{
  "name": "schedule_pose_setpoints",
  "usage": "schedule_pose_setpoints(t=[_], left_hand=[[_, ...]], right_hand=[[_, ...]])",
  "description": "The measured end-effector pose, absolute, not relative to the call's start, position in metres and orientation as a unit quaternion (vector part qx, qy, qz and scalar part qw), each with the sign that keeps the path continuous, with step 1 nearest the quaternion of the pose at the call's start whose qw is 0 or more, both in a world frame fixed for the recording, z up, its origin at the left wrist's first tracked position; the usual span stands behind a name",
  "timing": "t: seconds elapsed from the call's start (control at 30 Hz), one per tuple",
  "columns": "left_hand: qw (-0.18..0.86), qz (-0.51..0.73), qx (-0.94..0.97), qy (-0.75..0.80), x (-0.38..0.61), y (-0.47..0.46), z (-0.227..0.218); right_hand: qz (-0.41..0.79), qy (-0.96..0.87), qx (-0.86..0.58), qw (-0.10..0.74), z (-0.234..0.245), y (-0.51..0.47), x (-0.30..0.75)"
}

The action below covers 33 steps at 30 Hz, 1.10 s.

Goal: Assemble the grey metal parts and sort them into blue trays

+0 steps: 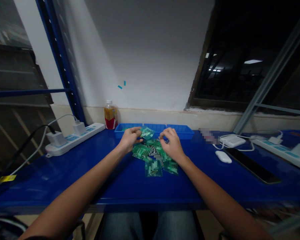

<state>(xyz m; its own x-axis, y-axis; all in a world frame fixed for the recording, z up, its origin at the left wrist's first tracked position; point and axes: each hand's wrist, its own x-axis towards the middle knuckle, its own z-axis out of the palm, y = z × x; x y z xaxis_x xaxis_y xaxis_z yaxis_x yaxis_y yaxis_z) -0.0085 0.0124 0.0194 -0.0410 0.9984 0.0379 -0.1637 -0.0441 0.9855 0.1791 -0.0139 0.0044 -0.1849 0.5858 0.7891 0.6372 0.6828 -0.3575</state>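
My left hand (130, 138) pinches the edge of a small clear green plastic bag (147, 133), raised at the front of a blue divided bin. My right hand (172, 144) is to the right of that bag, thumb and forefinger brought together in a pinch; whatever may be between them is too small to make out. Under and between both hands lies a heap of similar green bags (142, 150) with slim rod-like pieces inside. Loose silvery metal pieces (153, 152) show in the middle of the heap. One filled bag (153, 168) lies nearest to me.
Behind the hands stands the blue bin (185, 132) against the wall. A drink bottle (110, 115) and a power strip (72, 140) are on the left. To the right lie a phone (252, 165), a white earbud case (223, 156), a white charger (232, 141) and another power strip (285, 153) with cables.
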Motion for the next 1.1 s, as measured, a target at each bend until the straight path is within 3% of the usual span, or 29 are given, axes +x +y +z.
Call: schedule_pose_setpoints(t=[0.1, 0.2, 0.27, 0.33, 0.53, 0.67, 0.87, 1.1], left_hand=[[0.468, 0.601, 0.5, 0.413, -0.008, 0.014, 0.015], [0.4, 0.581, 0.611, 0.359, -0.006, 0.012, 0.012], [0.314, 0.55, 0.702, 0.325, -0.005, 0.01, 0.012], [0.235, 0.527, 0.758, 0.304, -0.006, 0.009, 0.012], [0.169, 0.484, 0.79, 0.337, -0.011, 0.014, 0.007], [0.173, 0.464, 0.786, 0.37, -0.01, 0.013, 0.008], [0.363, 0.442, 0.68, 0.459, -0.007, 0.01, 0.011], [0.569, 0.47, 0.508, 0.443, -0.013, 0.021, 0.013]], right_hand=[[0.187, -0.686, -0.439, 0.549, 0.003, -0.009, 0.176], [0.466, -0.553, -0.434, 0.537, 0.001, -0.006, 0.173], [0.562, -0.483, -0.403, 0.537, 0.002, -0.006, 0.172], [0.581, -0.456, -0.378, 0.557, 0.003, -0.007, 0.172], [0.504, -0.504, -0.409, 0.569, 0.002, -0.006, 0.171], [0.342, -0.6, -0.43, 0.581, -0.001, -0.003, 0.174], [0.029, -0.741, -0.402, 0.537, 0.005, -0.016, 0.178], [0.016, -0.783, -0.376, 0.496, 0.002, -0.019, 0.174]])
